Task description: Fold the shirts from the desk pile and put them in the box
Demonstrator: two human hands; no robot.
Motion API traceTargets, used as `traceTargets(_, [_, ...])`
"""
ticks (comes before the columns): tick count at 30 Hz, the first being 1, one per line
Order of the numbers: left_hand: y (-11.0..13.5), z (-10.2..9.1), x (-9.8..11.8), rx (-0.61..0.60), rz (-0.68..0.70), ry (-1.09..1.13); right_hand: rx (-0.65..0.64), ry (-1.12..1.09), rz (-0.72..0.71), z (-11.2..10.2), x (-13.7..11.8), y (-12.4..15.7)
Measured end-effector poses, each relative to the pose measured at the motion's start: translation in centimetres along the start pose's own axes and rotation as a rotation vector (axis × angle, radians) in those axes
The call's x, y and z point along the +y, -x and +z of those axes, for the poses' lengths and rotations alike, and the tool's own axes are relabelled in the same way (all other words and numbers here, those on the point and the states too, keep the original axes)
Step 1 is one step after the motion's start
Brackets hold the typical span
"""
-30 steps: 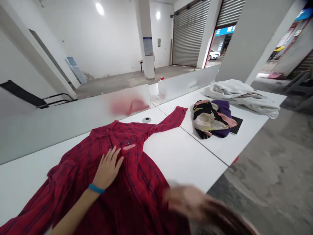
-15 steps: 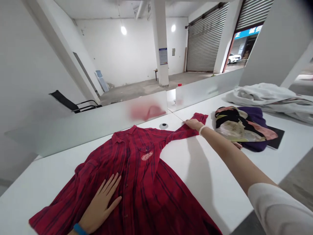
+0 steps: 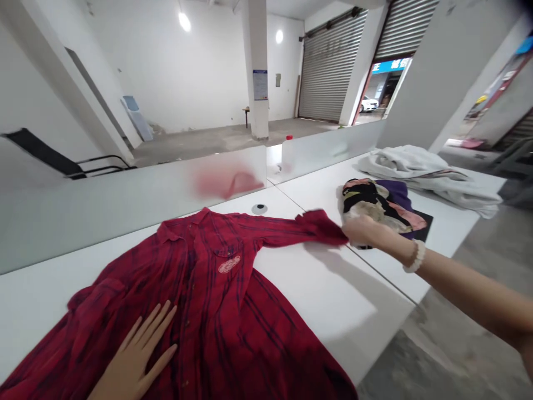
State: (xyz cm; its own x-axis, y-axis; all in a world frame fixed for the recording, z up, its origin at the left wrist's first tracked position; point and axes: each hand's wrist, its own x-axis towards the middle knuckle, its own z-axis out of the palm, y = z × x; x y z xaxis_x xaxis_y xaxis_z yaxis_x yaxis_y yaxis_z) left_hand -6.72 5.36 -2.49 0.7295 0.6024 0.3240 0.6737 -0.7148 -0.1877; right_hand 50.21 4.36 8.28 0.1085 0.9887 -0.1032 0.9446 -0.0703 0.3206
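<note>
L hand lies palm down on red plaid shirt, fingers spread, not gripping. R hand is out to the person's right, fingers curled, apparently pinching sleeve cuff, arm stretched over white table. Shirt's long axis runs from collar, ahead of L hand, down past it toward the person; sleeve goes off sideways to R hand. L hand is nearer shirt's body, R hand nearer cuff. Folded floral cloth sits just beyond R hand, w/ grey-white cloth pile further on.
</note>
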Motion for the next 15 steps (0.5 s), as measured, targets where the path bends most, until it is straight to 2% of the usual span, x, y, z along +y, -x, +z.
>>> traceTargets(2, [0.1,0.5,-0.2,0.012,0.002,0.022,-0.077,-0.026,-0.031,0.5,-0.2,2.0])
traceTargets(4, [0.2,0.7,-0.3,0.011,0.001,0.041,-0.067,-0.087,-0.044,0.0,-0.7,2.1])
traceTargets(9, [0.2,0.8,-0.5,0.009,0.013,0.037,0.017,-0.215,-0.069,-0.9,-2.3,-2.1])
traceTargets(12, [0.1,0.5,-0.4,0.056,0.004,0.021,-0.057,-0.23,-0.057,0.0,-2.7,-4.1])
traceTargets(15, [-1.4,-1.1,1.8,0.191,-0.061,0.033,-0.133,-0.253,-0.064,0.8,-2.3,-4.3])
